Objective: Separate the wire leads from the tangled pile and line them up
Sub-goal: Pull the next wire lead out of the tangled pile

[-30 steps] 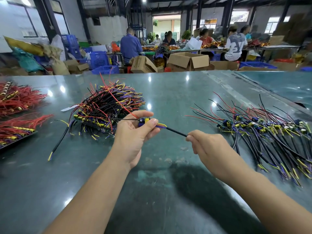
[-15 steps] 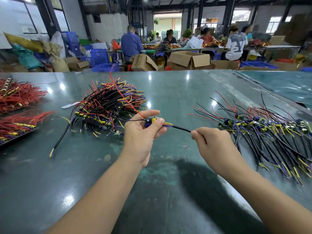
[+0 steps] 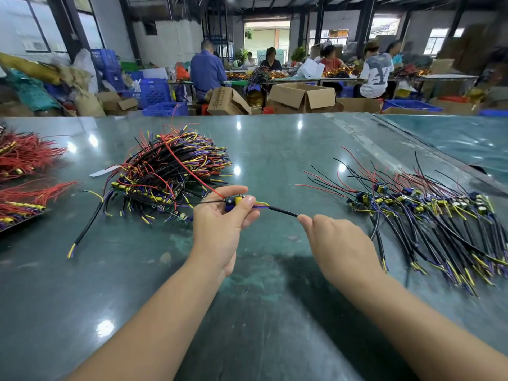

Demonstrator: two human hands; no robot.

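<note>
Wire lead [image 3: 283,210] is above the table [image 3: 275,149]: my left hand [image 3: 220,226] pinches its component end, my right hand [image 3: 341,246] pinches its black sheath. Tangled pile [image 3: 167,171] lies just behind left hand; sorted row [image 3: 428,215] right; red bundles [image 3: 24,171] far left.

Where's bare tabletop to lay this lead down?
Free: the strip between the tangled pile and lined-up leads, and the near table by the forearms. Crowded: far left with red wire bundles, and the right row.
</note>
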